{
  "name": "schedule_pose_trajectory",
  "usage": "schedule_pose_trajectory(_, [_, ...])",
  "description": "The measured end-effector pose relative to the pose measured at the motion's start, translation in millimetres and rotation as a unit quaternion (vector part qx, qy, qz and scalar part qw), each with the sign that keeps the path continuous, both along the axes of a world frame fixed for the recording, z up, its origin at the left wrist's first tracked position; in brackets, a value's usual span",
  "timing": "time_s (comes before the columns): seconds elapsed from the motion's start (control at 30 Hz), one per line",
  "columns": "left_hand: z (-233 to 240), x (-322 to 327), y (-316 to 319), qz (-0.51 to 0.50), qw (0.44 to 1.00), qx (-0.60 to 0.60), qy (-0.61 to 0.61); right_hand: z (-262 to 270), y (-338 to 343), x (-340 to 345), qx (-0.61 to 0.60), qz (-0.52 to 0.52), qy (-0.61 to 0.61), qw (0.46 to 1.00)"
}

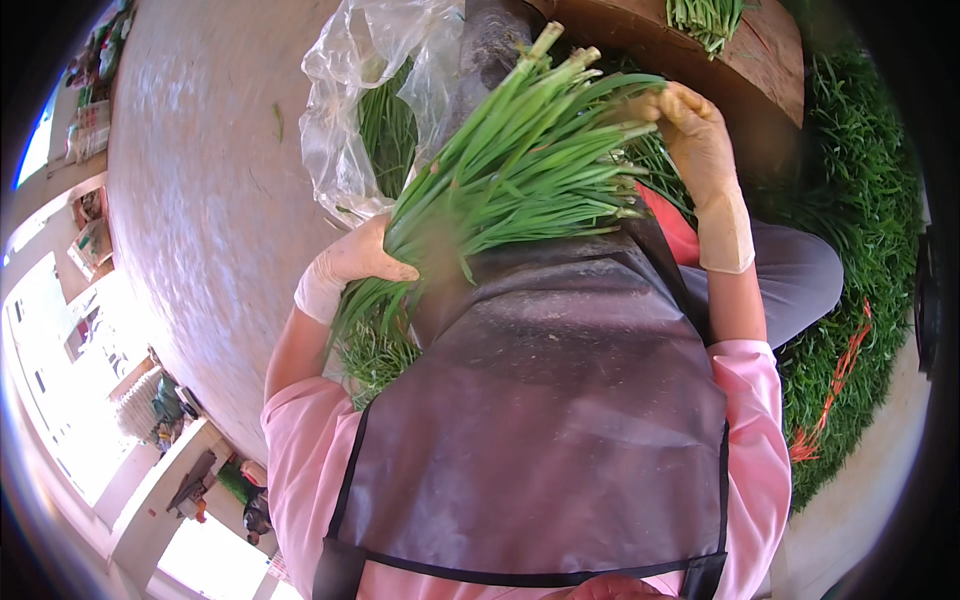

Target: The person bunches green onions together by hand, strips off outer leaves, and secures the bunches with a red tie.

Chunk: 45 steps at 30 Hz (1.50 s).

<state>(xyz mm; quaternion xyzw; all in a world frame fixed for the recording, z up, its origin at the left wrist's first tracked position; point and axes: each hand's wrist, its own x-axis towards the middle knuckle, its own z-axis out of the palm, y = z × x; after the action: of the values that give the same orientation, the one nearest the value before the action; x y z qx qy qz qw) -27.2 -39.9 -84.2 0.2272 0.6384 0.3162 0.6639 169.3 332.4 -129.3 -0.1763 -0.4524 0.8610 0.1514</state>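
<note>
My left hand (pixel 367 251), in a pale glove, grips a large fanned bunch of green garlic chives (pixel 510 165) near its leafy end. The pale cut stem ends spread out toward the upper right. At their right side my right hand (pixel 686 112), in a yellowish glove, pinches the tip of a bent green leaf between thumb and fingers. The bunch lies above the lap part of a dark plastic apron (pixel 540 405). Beyond the bunch, an open clear plastic bag (pixel 337 120) has more greens inside.
A brown wooden block or stool (pixel 772 60) at the top right bears another bunch of stems (pixel 705 22). A big heap of greens (pixel 862 187) fills the right side, with orange-red ties (pixel 832 397) on it. Loose greens (pixel 375 352) lie by my left elbow.
</note>
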Motion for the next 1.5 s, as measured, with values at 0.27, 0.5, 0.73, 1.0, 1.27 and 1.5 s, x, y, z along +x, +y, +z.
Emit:
schedule_pose_trajectory(0.27, [4, -1, -17, 0.022, 0.997, 0.060, 0.039, -46, 76, 55, 0.539, 0.330, -0.464, 0.621])
schedule_pose_trajectory(0.5, [21, -6, -13, 0.016, 0.997, 0.051, 0.062, 33, -15, -20, 0.214, 0.237, -0.122, 0.940])
schedule_pose_trajectory(0.73, [13, 0, -23, 0.049, 0.998, 0.029, 0.036, 27, 30, 8, 0.206, 0.137, -0.223, 0.943])
schedule_pose_trajectory(1.0, [9, 4, -26, 0.056, 0.996, 0.045, 0.046, 45, -13, 4, 0.267, 0.239, -0.262, 0.896])
schedule_pose_trajectory(1.27, [20, 11, -28, 0.013, 0.992, 0.033, 0.124, -11, 27, -10, 0.270, 0.202, -0.132, 0.932])
schedule_pose_trajectory(1.5, [27, 13, -29, 0.032, 0.992, 0.009, 0.123, -19, 59, -19, 0.270, 0.010, -0.132, 0.954])
